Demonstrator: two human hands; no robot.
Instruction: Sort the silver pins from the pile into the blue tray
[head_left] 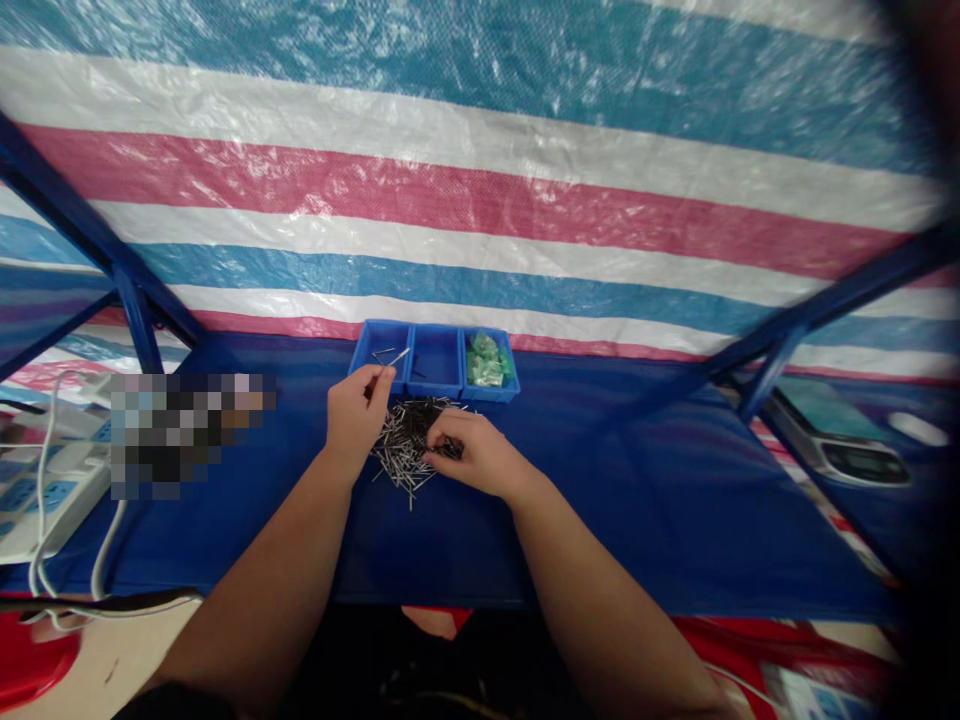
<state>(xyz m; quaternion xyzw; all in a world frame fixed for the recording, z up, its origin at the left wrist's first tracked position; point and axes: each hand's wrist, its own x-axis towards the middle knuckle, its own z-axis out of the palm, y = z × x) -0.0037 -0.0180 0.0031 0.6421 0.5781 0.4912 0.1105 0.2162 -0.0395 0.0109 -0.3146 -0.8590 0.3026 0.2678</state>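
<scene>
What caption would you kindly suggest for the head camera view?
Left hand pinching a thin rod near blue bins, right hand at a rod pile.

This looks like a makeshift workshop or small-parts sorting station rather than a home or office. A glossy sheet [480, 200] of striped tarpaulin in blue, white and red serves as the wall behind, and blue frame bars [139, 315] stand at both sides of a plain blue bench [615, 510]. On it sit a three-part blue parts tray [444, 374] and a loose heap of thin metal pins [403, 445], as at a sorting post. White power strips [79, 515] with trailing cables crowd the left end; on the right lies what seems a digital scale [862, 462].
</scene>
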